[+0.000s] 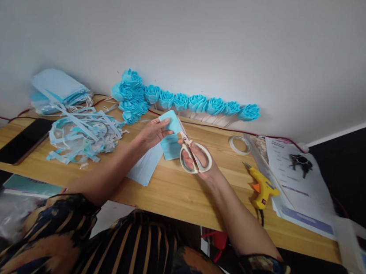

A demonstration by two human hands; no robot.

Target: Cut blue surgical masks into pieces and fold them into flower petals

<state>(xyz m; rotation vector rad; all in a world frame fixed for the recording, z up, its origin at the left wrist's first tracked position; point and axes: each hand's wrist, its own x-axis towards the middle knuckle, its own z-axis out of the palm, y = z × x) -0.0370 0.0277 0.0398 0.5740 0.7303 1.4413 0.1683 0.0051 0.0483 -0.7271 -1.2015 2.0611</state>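
Observation:
My left hand pinches a small light-blue piece of fabric with rounded corners, held above the table. In my right hand is a pair of scissors with cream handles, fingers through the loops. Its blades lie along the right edge of the blue piece; whether they are cutting cannot be made out. Below my hands, another blue piece rests on the table beside a pale blue sheet, partly covered by my left forearm.
Blue fabric flowers line the wall. At left are a phone, a heap of strip scraps and stacked face masks. Right: tape roll, yellow glue gun, papers, keys. The wooden table has its front edge near me.

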